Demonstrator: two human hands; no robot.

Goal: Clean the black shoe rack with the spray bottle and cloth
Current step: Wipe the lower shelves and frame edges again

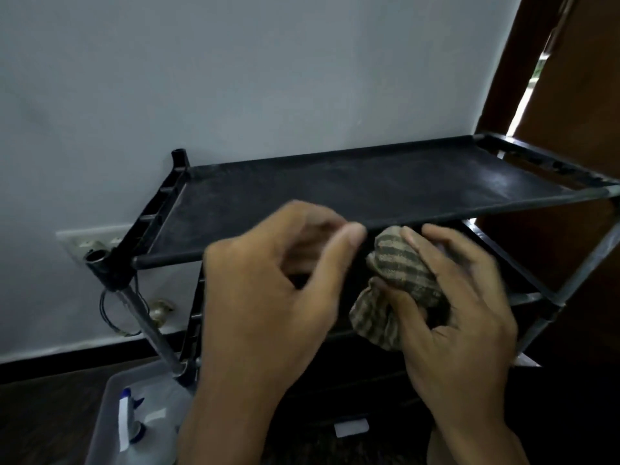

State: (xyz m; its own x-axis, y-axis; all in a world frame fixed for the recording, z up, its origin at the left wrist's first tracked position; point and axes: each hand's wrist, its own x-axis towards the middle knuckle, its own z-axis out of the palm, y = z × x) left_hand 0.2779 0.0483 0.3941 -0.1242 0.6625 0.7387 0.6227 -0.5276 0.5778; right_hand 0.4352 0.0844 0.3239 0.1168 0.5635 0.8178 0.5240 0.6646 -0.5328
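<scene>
Here the black shoe rack (352, 186) is standing against the far white wall (235, 78), its long axis running left to right, with the right end reaching toward a brown door (577, 95). One rack is showing. Its top shelf (302, 209) is lying flat as a dark sheet stretched between tube rails, looking dusty and faintly streaked. A second shelf (510, 263) is peeking out beneath it on the right, and the lower tiers are sinking into shadow.

Two hands are working at the near rail of the top shelf. The right hand (463, 313) is clutching one cloth (399, 260), a bunched brown-and-green striped rag, with fingers and thumb curling round it just below the rail. The left hand (268, 297) is hovering just left of the cloth with its fingers bent and its thumb tip reaching toward the rail. Blur is hiding whether it is pinching anything, so its grip cannot be told.

One spray bottle (134, 427), white with a blue head, is sitting inside a translucent plastic bin (107, 391) on the floor at the near left, well apart from both hands. Whether it is standing upright cannot be told from this angle.

A white wall socket (80, 238) is showing behind the rack's left corner post.
</scene>
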